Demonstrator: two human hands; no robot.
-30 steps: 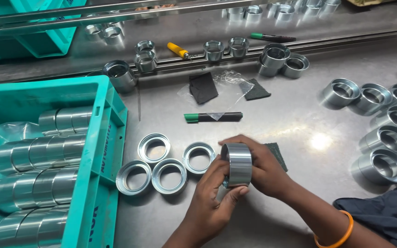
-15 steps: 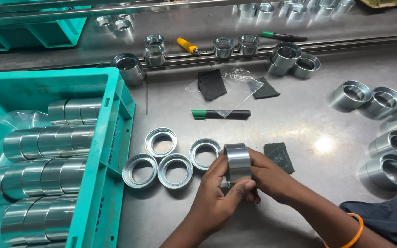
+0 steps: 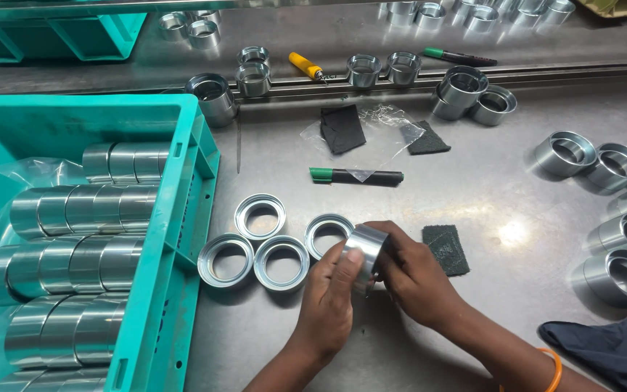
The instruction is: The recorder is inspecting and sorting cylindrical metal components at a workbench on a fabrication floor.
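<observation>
Head view showed that I had tilted the metal ring (image 3: 363,255) slightly since a second earlier, my left hand (image 3: 330,305) and right hand (image 3: 411,279) both pinching it above the steel table (image 3: 473,196), beside four rings (image 3: 270,243).

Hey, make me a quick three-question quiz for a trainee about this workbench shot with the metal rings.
1. True or false: both hands grip the same metal ring.
2. How many rings lie flat in the cluster just left of the hands?
3. Where is the green-capped marker? A) in the teal crate B) on the steel table C) in the right hand

Key:
1. True: the left hand and right hand share it.
2. Four.
3. B.
</observation>
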